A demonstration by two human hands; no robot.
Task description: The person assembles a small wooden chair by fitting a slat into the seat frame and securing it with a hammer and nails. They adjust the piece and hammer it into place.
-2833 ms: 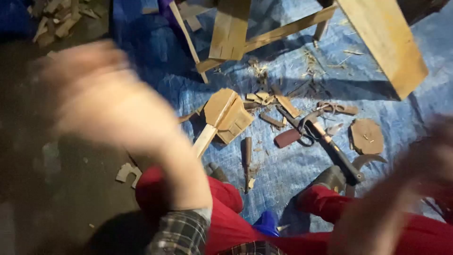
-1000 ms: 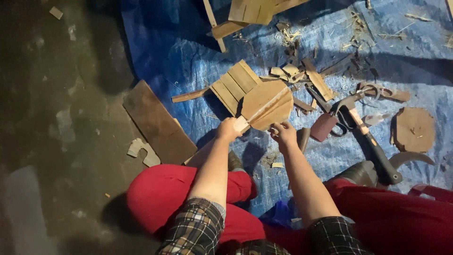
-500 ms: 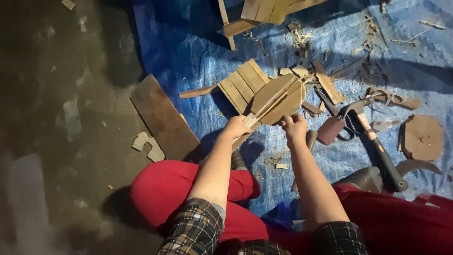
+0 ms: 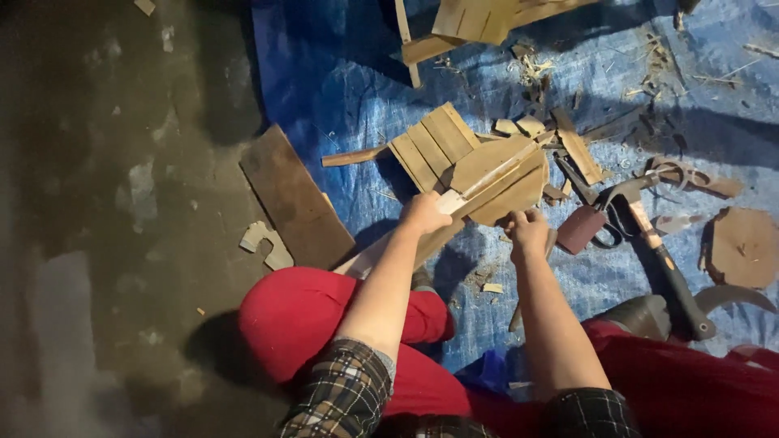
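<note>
Blue tarpaulin (image 4: 519, 73), littered with shavings and offcuts, covered the right of the floor; bare dark concrete (image 4: 105, 203) lay to the left, with a dark plank (image 4: 296, 199) across the tarp's edge. I sat with red-trousered knees drawn up. My left hand (image 4: 423, 214) was clenched round the near end of a pale wooden strip (image 4: 495, 172), which lay across a rounded wooden disc (image 4: 501, 180); my right hand (image 4: 527, 229) pinched the disc's lower rim. The disc sat over the tarp, just right of a slatted panel (image 4: 434, 144). Compared with half a second before, both hands kept the same grasp and the disc had scarcely shifted. To the right lay a hammer (image 4: 661, 255) beside scissors (image 4: 604, 215), and a second disc (image 4: 745, 247) well apart. Open concrete lay left of my left arm; the ground right of my right hand was crowded
</note>
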